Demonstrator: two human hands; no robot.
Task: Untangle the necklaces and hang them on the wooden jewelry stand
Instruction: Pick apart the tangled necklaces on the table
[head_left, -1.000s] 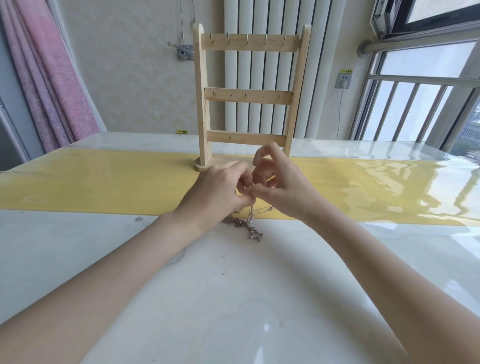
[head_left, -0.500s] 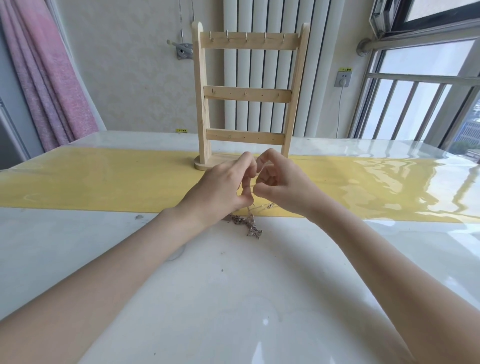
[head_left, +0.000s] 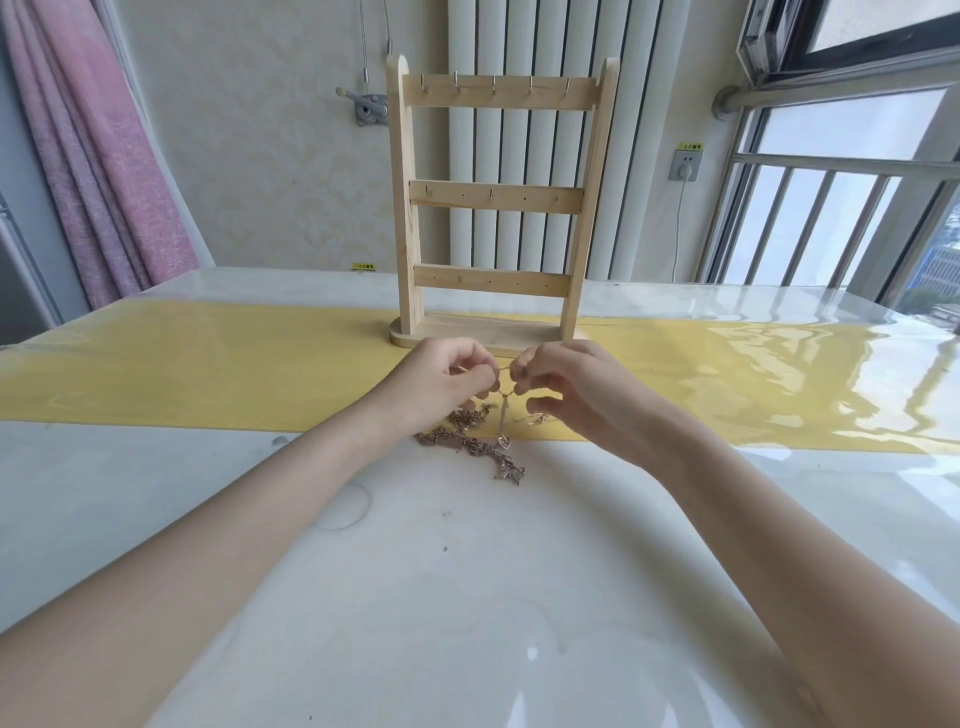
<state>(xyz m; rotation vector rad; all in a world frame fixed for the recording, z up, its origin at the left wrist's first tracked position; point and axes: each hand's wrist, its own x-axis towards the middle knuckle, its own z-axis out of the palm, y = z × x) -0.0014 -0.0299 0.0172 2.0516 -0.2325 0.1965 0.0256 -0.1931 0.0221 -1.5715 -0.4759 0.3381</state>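
A wooden jewelry stand (head_left: 496, 197) with three rails of small hooks stands upright on the yellow runner, and all its hooks are bare. Just in front of its base, my left hand (head_left: 441, 384) and my right hand (head_left: 566, 395) each pinch a thin chain (head_left: 504, 415) stretched between their fingertips. Part of that chain hangs down to a small pendant. Below the hands, a tangle of necklaces (head_left: 467, 441) lies on the white table and trails off to the right.
The glossy white table (head_left: 415, 597) carries a yellow runner (head_left: 208, 369) across its middle. A pink curtain (head_left: 88, 171) hangs at the left, a radiator stands behind the stand, and windows with railings fill the right side.
My hands have drawn slightly apart and lifted, pulling a length of chain taut between them. More of the tangled pile now shows on the table.
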